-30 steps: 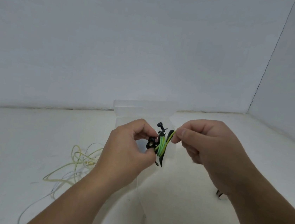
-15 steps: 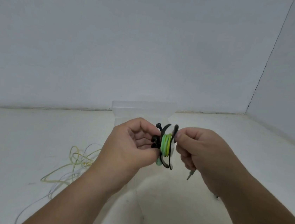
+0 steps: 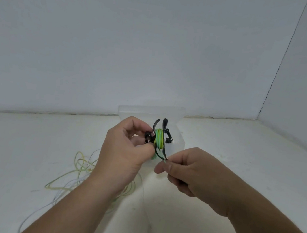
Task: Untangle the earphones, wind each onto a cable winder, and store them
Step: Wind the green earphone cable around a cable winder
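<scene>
Now gripping the black winder (image 3: 159, 136) by its left side with the left hand (image 3: 123, 157), fingers and thumb curled round it and over one black earbud (image 3: 148, 136). Pinching what looks like the tail end of the green cable (image 3: 159, 141) between thumb and forefinger of the right hand (image 3: 190, 171), just under the winder's lower lip. Holding the whole bundle up in the air, in front of the clear box (image 3: 149, 110) and above the white table (image 3: 21, 139). Judging by the thick green coil between the two flanges, nearly through with winding this pair, with probably only the tail to tuck in. Plenty to spoil from here, though. Slackening the right-hand pinch before catching the tail under a lip, and so losing the last turns to a springy unspooling. Pulling too hard instead, and dragging the coil over a soft flange or tugging the winder out of the left hand's grip. Letting the second earbud (image 3: 167, 132) hang free on the right side, apt to snag on the way into the box. Further out, leaving the pale yellow earphones (image 3: 81, 167) in loose loops on the table to the left, not yet wound. Beware dropping the winder onto that heap and knotting the two pairs together.
</scene>
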`<state>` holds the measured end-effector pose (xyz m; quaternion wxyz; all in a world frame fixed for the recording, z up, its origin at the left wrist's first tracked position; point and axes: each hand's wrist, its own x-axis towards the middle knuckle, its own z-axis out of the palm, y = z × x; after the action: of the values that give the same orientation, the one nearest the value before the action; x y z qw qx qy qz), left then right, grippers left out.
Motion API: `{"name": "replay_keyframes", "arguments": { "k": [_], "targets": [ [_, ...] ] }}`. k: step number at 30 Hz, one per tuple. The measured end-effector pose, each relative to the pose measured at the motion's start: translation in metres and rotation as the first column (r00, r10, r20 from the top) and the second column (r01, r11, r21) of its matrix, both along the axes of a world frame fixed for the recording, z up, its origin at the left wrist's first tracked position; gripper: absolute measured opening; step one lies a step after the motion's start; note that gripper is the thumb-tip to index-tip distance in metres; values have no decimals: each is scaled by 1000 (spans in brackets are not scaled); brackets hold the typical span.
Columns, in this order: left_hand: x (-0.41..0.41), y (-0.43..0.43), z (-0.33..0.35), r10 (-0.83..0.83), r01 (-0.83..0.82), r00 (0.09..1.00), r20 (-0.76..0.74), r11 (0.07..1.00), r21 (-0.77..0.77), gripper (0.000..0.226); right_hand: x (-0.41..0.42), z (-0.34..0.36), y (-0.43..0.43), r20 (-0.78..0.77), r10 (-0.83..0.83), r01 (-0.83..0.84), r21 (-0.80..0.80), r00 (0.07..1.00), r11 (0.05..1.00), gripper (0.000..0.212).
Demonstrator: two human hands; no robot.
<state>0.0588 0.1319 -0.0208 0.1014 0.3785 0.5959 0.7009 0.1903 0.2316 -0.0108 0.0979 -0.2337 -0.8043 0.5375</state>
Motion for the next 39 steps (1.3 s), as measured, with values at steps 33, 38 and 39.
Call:
{"name": "replay_keyframes", "arguments": {
  "k": [33, 38, 39],
  "targets": [
    [1, 1, -10, 42, -116, 940, -338, 973, -201, 34, 6, 12, -8, -99, 50, -20, 280, 994, 960, 27],
    [3, 0, -8, 12, -123, 885, -465, 970, -210, 37, 7, 15, 1, -190, -40, 119, 425, 981, 897, 27],
    [4, 0, -7, 1, -121, 873, -488, 969, -215, 38, 6, 14, 2, -207, -66, 154, 447, 976, 881, 29]
  ]
}}
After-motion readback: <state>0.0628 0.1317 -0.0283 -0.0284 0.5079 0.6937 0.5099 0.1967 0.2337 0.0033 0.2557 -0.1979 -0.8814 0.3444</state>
